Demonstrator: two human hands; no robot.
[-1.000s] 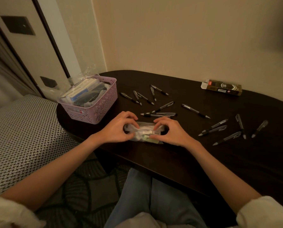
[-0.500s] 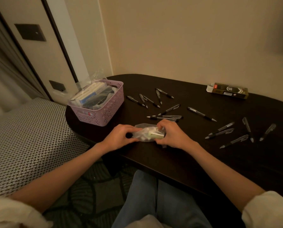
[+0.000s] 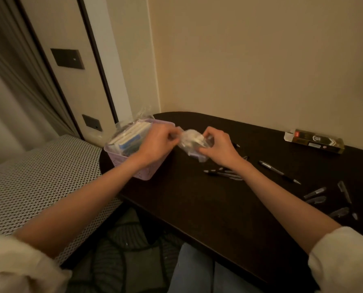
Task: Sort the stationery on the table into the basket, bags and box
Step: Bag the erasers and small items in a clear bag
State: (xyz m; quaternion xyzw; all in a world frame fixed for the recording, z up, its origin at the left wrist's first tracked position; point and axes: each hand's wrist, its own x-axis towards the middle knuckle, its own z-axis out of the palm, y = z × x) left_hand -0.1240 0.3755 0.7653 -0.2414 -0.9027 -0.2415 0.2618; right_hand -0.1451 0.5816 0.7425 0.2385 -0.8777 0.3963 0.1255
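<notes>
A small clear plastic bag (image 3: 192,143) with pale items inside hangs in the air beside the pink basket (image 3: 143,174). My left hand (image 3: 158,141) pinches its left end, in front of the basket. My right hand (image 3: 217,144) grips its right side. The basket holds several bagged packs (image 3: 127,137). Several black and grey pens lie loose on the dark table (image 3: 197,208), one group (image 3: 222,173) under my right forearm, another (image 3: 324,197) at the right. A dark and gold box (image 3: 315,140) lies at the back right by the wall.
The table's rounded left end stands next to a bed with a woven-pattern cover (image 3: 39,182). The wall runs close behind the table. My knees in jeans (image 3: 197,271) are under the front edge.
Both hands have lifted the small bag off the table and carried it left and away, up beside the basket. The view has swung left and upward.
</notes>
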